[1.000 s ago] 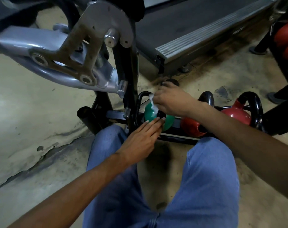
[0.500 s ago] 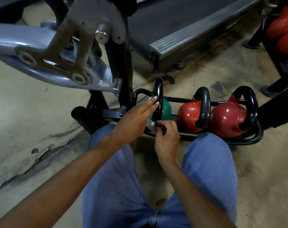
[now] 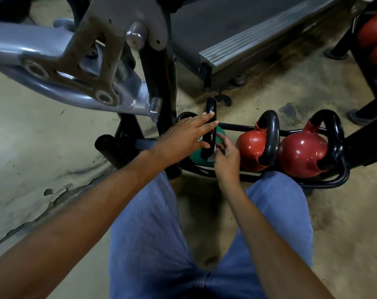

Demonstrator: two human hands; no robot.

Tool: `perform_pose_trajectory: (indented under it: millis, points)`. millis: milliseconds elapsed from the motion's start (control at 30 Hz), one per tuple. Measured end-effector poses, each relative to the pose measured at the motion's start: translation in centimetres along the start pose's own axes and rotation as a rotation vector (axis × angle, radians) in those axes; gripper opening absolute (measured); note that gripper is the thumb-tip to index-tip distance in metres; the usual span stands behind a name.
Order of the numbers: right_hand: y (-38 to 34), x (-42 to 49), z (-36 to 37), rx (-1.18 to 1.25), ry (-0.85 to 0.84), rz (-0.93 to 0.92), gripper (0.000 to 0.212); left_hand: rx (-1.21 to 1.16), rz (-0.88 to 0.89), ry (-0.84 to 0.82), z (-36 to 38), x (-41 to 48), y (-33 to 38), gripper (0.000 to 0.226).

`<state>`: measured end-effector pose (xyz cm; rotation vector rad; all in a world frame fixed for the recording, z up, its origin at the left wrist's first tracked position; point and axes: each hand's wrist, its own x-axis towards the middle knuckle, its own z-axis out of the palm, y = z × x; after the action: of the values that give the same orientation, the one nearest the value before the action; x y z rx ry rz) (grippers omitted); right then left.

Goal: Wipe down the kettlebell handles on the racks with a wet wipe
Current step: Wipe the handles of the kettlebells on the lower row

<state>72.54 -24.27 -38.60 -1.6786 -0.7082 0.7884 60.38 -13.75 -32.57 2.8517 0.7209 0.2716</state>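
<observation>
You are crouched over a worn concrete floor (image 3: 32, 147). A grey machine arm (image 3: 54, 61) looms at 10 o'clock and a treadmill (image 3: 237, 29) lies at 1 o'clock. Your knees in blue jeans (image 3: 151, 212) frame the low black rack (image 3: 243, 127) straight ahead at 12 o'clock.

On the rack, two red kettlebells (image 3: 302, 154) sit side by side towards 1 o'clock. The green kettlebell (image 3: 196, 159) is at the rack's left end, largely hidden by your hands, with its black handle (image 3: 211, 108) standing upright.

Your left hand (image 3: 181, 139) reaches in from 8 o'clock, its grip spread: the fingers are straight and laid flat against the handle's left side. Your right hand (image 3: 226, 156) comes up from 5 o'clock, its grip curled round the handle's lower part. It pinches the wet wipe (image 3: 212, 156) against the handle, and only a small white corner of the wipe shows.
</observation>
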Motion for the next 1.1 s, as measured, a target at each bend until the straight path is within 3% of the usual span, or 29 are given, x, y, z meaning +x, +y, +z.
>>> perform_pose_trajectory:
  millis: [167,233,333,467,600,700,800,933,1033,1100]
  points:
    - [-1.0,2.0,-2.1,-0.070,-0.363,-0.045,0.040,-0.005,-0.011,-0.008,-0.2,0.1,0.2,0.070]
    - [-1.7,2.4,-2.4,-0.081,-0.430,-0.038,0.038,0.006,-0.028,-0.011,-0.3,0.1,0.2,0.070]
    - [-1.7,0.5,-2.6,-0.041,-0.307,-0.061,0.032,-0.009,-0.036,-0.024,-0.4,0.1,0.3,0.071]
    - [0.4,-2.5,-0.9,0.085,0.046,0.038,0.012,-0.001,-0.042,-0.037,-0.8,0.3,0.4,0.072]
    - [0.5,-4.4,1.6,0.075,0.236,-0.004,0.014,-0.073,-0.051,-0.033,-1.1,0.4,0.4,0.067]
    - [-1.3,-3.5,1.7,0.051,0.295,-0.149,0.014,-0.155,-0.061,-0.002,-1.2,0.6,0.5,0.050]
    - [-4.1,-0.5,1.0,-0.074,0.262,-0.318,0.007,-0.178,-0.088,0.024,-0.5,-0.1,0.3,0.062]
    - [-2.6,0.0,-0.3,-0.571,0.136,-0.752,0.008,-0.392,-0.104,0.077,1.0,-1.4,0.2,0.070]
    - [0.8,-0.7,-1.8,-1.007,-0.125,-1.181,0.008,-0.389,-0.116,0.081,0.9,-0.9,-0.7,0.065]
    - [1.2,-0.1,-2.8,-1.207,-0.211,-1.393,0.012,-0.370,-0.111,0.066,0.2,-0.1,-0.5,0.062]
